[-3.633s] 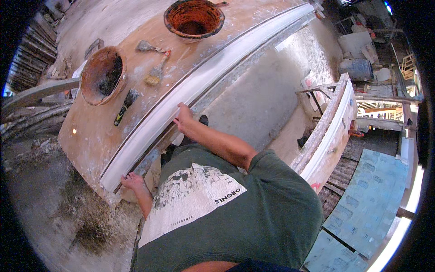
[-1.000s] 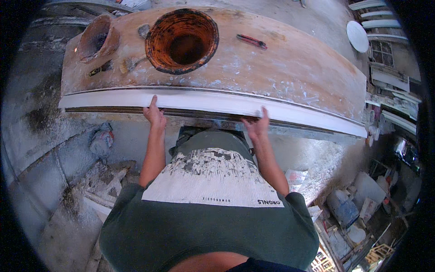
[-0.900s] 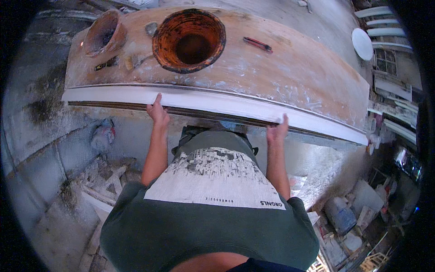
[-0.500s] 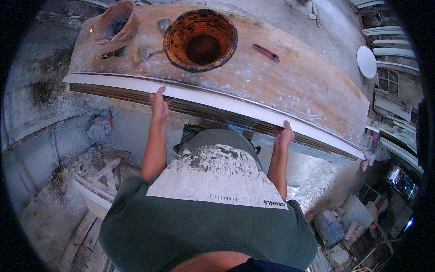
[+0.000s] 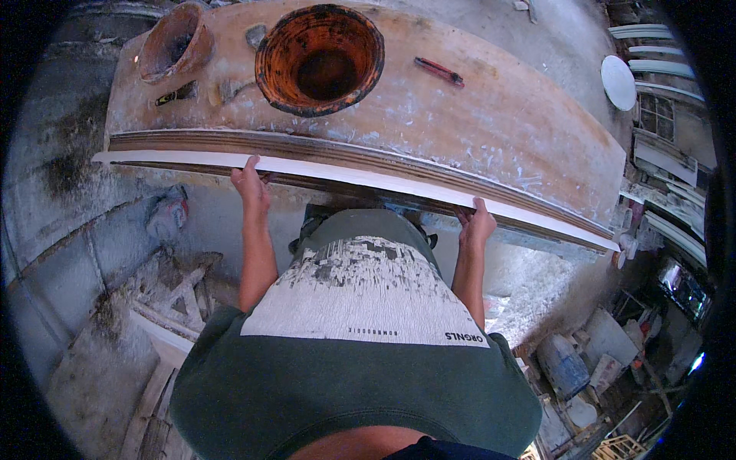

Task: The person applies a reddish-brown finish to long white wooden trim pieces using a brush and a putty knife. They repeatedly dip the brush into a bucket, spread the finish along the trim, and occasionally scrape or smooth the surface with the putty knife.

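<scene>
A long, thin white strip, apparently a moulding, spans the near edge of the worktable. My left hand grips it left of the middle, thumb on top and fingers curled beneath. Farther right, my right hand pinches the same strip in a like way. Just behind it runs a brown ridged form, lengthwise along the table edge. The strip's underside and most of my fingertips are hidden.
On the tabletop stand an orange, dark-stained tub and a clay-coloured pot. Brushes and a red utility knife lie nearby. A white disc and white strips are at right; clutter fills the lower right.
Both hands have drawn the white strip toward my body. The ridged form's lines now show behind the strip, where earlier they showed in front of it.
</scene>
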Tool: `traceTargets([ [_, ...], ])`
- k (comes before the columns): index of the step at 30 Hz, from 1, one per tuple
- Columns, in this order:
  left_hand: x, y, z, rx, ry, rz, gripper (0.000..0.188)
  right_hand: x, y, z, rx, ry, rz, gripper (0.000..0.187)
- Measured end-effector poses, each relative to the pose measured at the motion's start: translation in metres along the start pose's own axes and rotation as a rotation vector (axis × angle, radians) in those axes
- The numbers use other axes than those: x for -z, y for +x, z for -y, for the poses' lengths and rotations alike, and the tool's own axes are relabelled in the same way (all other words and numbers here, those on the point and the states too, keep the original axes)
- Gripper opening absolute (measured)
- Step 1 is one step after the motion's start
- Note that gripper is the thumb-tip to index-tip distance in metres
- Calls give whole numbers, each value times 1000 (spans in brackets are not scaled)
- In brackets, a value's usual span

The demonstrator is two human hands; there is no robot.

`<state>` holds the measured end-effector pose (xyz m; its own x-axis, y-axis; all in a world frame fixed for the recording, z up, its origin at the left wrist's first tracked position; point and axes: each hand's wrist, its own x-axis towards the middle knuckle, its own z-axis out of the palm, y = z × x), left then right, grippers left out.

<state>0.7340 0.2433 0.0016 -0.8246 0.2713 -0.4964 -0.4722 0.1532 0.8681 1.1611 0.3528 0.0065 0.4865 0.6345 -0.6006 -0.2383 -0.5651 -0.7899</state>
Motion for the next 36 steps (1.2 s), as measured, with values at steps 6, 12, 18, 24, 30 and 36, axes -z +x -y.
traceTargets([
  [6, 12, 31, 13, -33, 59, -8, 29, 12, 16, -11, -55, 32, -17, 30],
  [12, -3, 17, 0, -15, 87, -52, 28, 64, 73, 49, -4, -135, -323, 37],
  [18, -3, 33, 8, 38, 14, 27, 28, 99, 112, 59, 72, -230, -218, 24],
  [24, 10, 18, -13, -6, 89, -44, 26, 108, 90, 60, 126, -198, -202, 23],
  [30, 28, 3, -23, 19, 98, 33, 25, 104, 62, 64, 87, -365, -234, 27],
  [36, 26, 34, -10, 8, 225, 46, 23, 102, 104, 49, 210, -676, -213, 36],
])
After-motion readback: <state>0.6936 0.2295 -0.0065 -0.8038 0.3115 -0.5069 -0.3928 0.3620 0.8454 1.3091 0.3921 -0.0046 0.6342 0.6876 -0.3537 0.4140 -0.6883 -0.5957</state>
